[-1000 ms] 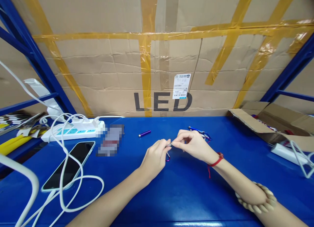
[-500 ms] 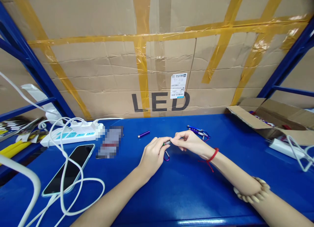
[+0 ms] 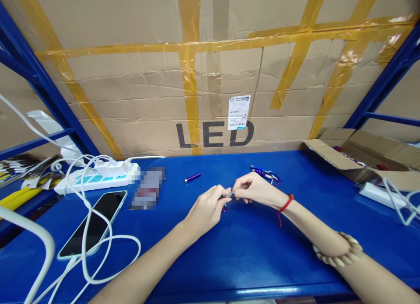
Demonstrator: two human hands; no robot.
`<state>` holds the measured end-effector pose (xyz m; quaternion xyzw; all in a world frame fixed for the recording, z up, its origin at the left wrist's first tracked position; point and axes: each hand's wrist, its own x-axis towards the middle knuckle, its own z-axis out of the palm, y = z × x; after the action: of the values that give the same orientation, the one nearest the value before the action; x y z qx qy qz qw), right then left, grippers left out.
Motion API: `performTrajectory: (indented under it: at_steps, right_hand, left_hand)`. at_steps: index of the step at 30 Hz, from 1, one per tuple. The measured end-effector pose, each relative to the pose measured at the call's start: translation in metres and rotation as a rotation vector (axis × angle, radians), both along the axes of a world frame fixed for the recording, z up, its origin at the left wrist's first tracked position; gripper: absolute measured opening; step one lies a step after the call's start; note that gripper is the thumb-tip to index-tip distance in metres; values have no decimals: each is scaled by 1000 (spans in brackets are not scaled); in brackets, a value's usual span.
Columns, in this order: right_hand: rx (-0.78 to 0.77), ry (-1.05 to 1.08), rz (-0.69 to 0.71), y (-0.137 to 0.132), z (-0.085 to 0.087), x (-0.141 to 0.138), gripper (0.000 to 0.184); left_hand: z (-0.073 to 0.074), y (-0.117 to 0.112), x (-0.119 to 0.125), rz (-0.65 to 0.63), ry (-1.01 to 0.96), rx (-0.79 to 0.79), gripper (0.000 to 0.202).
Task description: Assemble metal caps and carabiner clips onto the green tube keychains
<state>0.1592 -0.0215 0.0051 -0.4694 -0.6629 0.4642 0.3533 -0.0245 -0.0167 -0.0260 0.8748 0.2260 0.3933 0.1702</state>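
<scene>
My left hand (image 3: pixel 207 208) is closed in a pinch around a small dark-green and silvery piece (image 3: pixel 229 194), too small to name. Thumb and fingertips of my right hand (image 3: pixel 255 188) are pressed together at the right end of that same piece. Just under my left fingertips shows part of a purple metal loop (image 3: pixel 224 209); the fingers hide what it joins. A short purple metal tube (image 3: pixel 192 178) lies on the blue tabletop (image 3: pixel 229 256) beyond my left hand. Behind my right hand lie slim blue and purple metal tubes (image 3: pixel 262 171) with cords.
At left are a white power strip (image 3: pixel 95 180), a phone (image 3: pixel 95 225) with looping white cables, and a pixelated flat packet (image 3: pixel 149 188). An opened cardboard box (image 3: pixel 334 157) and a white adapter (image 3: pixel 382 196) stand at right. A large carton marked LED (image 3: pixel 147 98) closes off the back.
My right fingertips have shifted slightly right and down, and more of the small piece shows between the hands. Less of the purple loop is visible.
</scene>
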Motion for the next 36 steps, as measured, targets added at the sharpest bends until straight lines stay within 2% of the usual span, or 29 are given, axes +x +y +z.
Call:
performTrajectory:
  at_steps: [5, 9, 13, 18, 22, 27, 31, 36]
  right_hand:
    - [-28, -7, 102, 1, -5, 5, 20]
    - [-15, -48, 155, 3, -8, 7, 24]
    - [53, -97, 91, 6, -10, 5, 28]
    - [335, -267, -73, 7, -10, 4, 32]
    - [607, -312, -151, 6, -9, 6, 26]
    - [932, -472, -160, 4, -9, 9, 21]
    - [1057, -561, -132, 2, -9, 11, 22]
    - [1081, -582, -166, 0, -5, 11, 22]
  left_hand:
    - [7, -1, -2, -31, 97, 56, 13]
    - [11, 0, -4, -59, 211, 138, 25]
    - [9, 6, -2, 33, 196, 123, 24]
    - [11, 12, 2, 140, 177, 128, 21]
    - [12, 13, 2, 217, 152, 143, 23]
    - [9, 14, 3, 229, 98, -17, 21]
    - [8, 13, 4, 135, 86, -147, 22]
    - [9, 13, 4, 99, 81, -180, 22]
